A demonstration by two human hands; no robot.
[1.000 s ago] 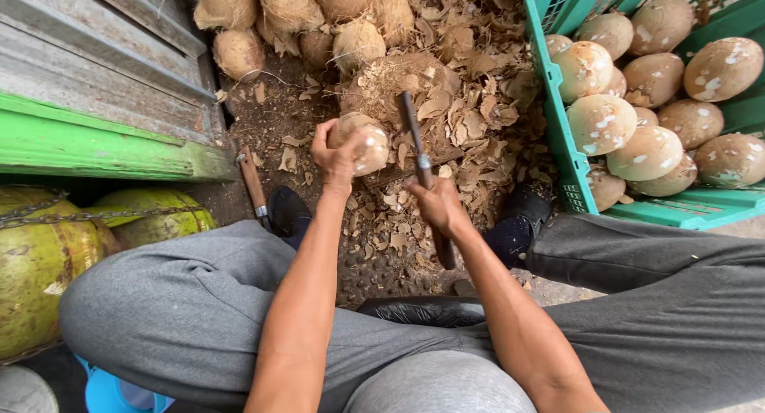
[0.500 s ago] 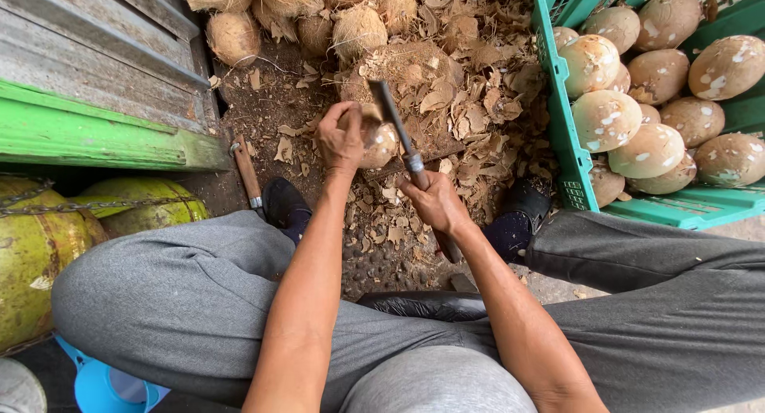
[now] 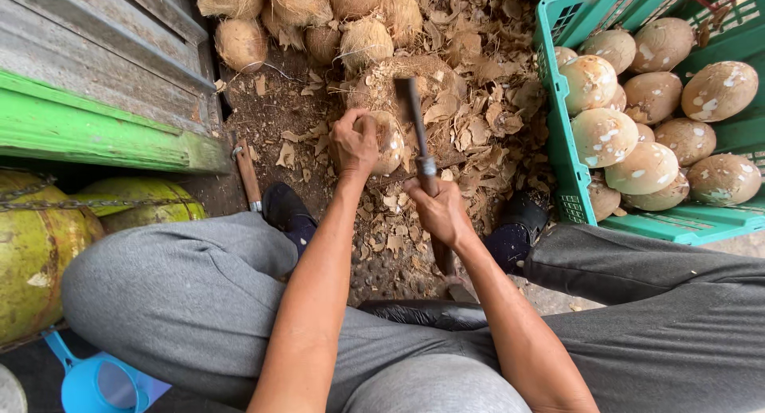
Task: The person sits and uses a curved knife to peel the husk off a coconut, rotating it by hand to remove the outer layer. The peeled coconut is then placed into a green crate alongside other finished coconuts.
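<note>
Husk-strewn ground; pale, half-peeled coconut gripped.

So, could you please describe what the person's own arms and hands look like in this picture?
Both forearms are bare all the way to the bottom edge of the picture, with no sleeves in view. The left hand and the right hand wear no gloves, and no rings, watch or wristband can be seen. The arms look lean. Below them, the person wears grey trousers and dark shoes.

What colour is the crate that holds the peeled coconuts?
The crate is green, a bright teal shade; the head view shows it at the right, filled with the pale brown peeled coconuts.
</note>
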